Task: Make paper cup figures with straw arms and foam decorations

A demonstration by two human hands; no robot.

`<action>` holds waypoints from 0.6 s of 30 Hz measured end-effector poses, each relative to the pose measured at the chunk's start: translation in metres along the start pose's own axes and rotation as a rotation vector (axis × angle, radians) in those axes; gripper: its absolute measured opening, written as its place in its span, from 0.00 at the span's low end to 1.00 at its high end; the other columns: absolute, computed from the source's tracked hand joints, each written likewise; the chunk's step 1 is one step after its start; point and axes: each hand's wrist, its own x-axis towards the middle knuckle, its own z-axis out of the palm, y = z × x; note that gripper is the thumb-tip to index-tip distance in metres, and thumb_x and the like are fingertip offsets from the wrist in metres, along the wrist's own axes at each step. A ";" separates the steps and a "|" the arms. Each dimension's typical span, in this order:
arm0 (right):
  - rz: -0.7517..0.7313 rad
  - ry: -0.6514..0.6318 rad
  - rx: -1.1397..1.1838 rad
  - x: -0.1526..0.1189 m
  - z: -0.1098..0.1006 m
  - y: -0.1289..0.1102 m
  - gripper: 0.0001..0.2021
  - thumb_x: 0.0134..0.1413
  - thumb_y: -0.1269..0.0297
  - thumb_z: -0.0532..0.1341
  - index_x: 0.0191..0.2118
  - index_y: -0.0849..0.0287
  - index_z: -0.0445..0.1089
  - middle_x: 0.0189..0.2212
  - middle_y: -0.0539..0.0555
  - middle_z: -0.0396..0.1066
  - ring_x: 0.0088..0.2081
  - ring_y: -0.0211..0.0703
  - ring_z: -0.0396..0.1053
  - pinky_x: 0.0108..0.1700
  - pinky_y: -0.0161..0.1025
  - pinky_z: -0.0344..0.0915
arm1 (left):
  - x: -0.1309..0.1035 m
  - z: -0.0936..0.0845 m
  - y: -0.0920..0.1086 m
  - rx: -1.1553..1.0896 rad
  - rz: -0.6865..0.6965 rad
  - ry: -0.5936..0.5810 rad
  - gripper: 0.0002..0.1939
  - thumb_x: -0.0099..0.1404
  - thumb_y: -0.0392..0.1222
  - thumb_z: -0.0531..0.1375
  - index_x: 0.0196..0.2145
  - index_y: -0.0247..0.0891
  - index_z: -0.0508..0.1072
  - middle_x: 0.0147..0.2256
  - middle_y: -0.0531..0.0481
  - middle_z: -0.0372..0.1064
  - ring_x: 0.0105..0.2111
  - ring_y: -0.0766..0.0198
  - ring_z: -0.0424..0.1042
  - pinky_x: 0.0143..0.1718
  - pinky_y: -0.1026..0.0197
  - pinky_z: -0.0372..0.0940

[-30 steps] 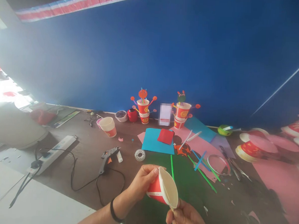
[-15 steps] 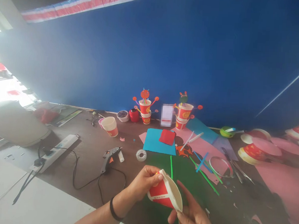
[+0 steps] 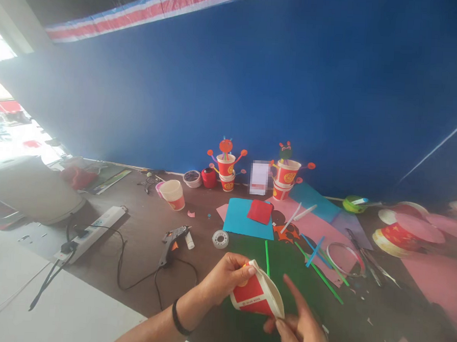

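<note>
A red and white paper cup [image 3: 253,295], its rim squeezed into a narrow oval, is tilted over the table's near edge. My left hand [image 3: 228,278] pinches it at the upper left of the rim. At the lower right of the rim, my right hand [image 3: 300,325] grips it between thumb and fingers, with the index finger stretched out. Beneath the cup lies a dark green sheet [image 3: 247,253], with a green straw [image 3: 267,258] on it. Behind are a blue sheet [image 3: 237,217] and a red paper piece [image 3: 260,212].
Two cup figures [image 3: 226,167] [image 3: 287,171] stand by the blue wall. A glue gun [image 3: 171,242] with its cord, a tape roll [image 3: 220,239], and stacked cups [image 3: 173,194] lie left. Scissors [image 3: 371,262] and blue straws [image 3: 315,251] lie right. A power strip [image 3: 95,230] is far left.
The view has shifted slightly, so everything on the table appears a little further right. Both hands still hold the cup, and the right index finger is more clearly extended.
</note>
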 end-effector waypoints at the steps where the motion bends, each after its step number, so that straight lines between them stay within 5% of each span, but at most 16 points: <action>1: -0.060 0.089 -0.090 -0.001 0.003 0.002 0.42 0.53 0.42 0.54 0.65 0.61 0.37 0.22 0.53 0.72 0.22 0.42 0.67 0.25 0.34 0.62 | 0.001 0.001 -0.001 0.003 0.003 0.017 0.27 0.48 0.61 0.64 0.25 0.28 0.74 0.17 0.54 0.60 0.18 0.73 0.56 0.20 0.69 0.50; 6: -0.137 0.248 -0.262 -0.004 0.014 0.011 0.41 0.55 0.42 0.49 0.65 0.64 0.38 0.22 0.56 0.72 0.27 0.49 0.72 0.30 0.38 0.67 | 0.005 0.001 0.000 0.003 0.015 0.033 0.27 0.48 0.61 0.64 0.24 0.29 0.73 0.17 0.54 0.60 0.17 0.74 0.55 0.20 0.69 0.49; 9: -0.026 0.087 -0.032 -0.001 0.012 0.008 0.45 0.50 0.40 0.54 0.65 0.62 0.35 0.22 0.54 0.71 0.19 0.43 0.66 0.22 0.35 0.62 | 0.003 0.000 0.003 0.013 0.013 -0.011 0.26 0.50 0.60 0.63 0.24 0.29 0.73 0.18 0.54 0.60 0.17 0.74 0.55 0.20 0.69 0.49; 13: 0.213 -0.280 0.312 0.007 0.004 -0.008 0.47 0.44 0.40 0.60 0.63 0.62 0.43 0.22 0.52 0.70 0.13 0.26 0.44 0.15 0.28 0.40 | -0.001 0.003 0.000 0.040 -0.016 -0.162 0.24 0.50 0.57 0.65 0.25 0.28 0.73 0.19 0.52 0.61 0.18 0.74 0.57 0.20 0.70 0.50; 18: 0.141 -0.149 0.167 0.011 0.008 -0.017 0.45 0.48 0.40 0.57 0.63 0.61 0.39 0.25 0.53 0.71 0.13 0.29 0.53 0.15 0.28 0.47 | 0.003 0.004 -0.010 -0.029 0.036 -0.061 0.23 0.54 0.57 0.62 0.28 0.28 0.73 0.20 0.52 0.63 0.18 0.74 0.57 0.20 0.70 0.50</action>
